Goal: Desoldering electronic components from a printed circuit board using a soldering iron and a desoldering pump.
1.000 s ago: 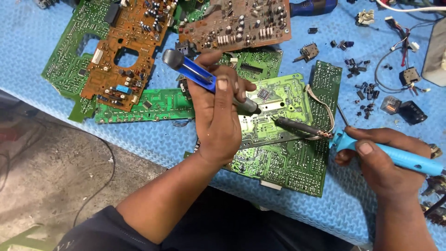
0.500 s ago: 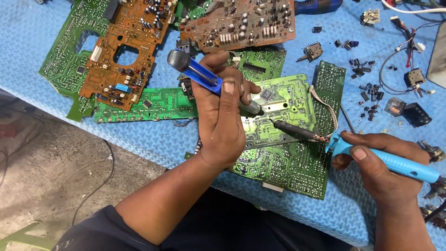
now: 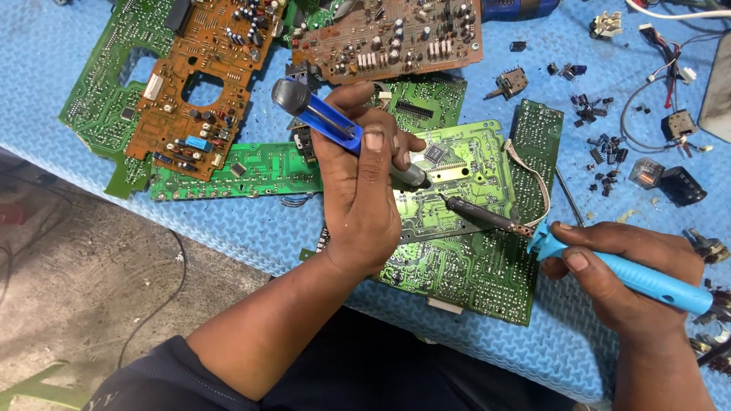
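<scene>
My left hand [image 3: 364, 194] grips a blue desoldering pump [image 3: 326, 122], its dark nozzle resting on a green circuit board [image 3: 464, 251] near a black chip. My right hand [image 3: 620, 270] holds a soldering iron with a light blue handle [image 3: 647, 281]; its dark metal tip [image 3: 476, 215] touches the same board just below the pump's nozzle. The board lies flat on a blue padded table cover [image 3: 251, 228] in front of me.
Several other boards lie at the back: a brown one [image 3: 205, 84], another brown one [image 3: 388, 38], and green ones [image 3: 236, 171]. Small loose components [image 3: 601, 144], wires [image 3: 655, 84] and a black part [image 3: 681, 185] are scattered at the right. Concrete floor [image 3: 76, 289] lies left of the table edge.
Both tools stay on the board; the iron's tip has shifted slightly left toward the pump's nozzle. My view has drifted a little.
</scene>
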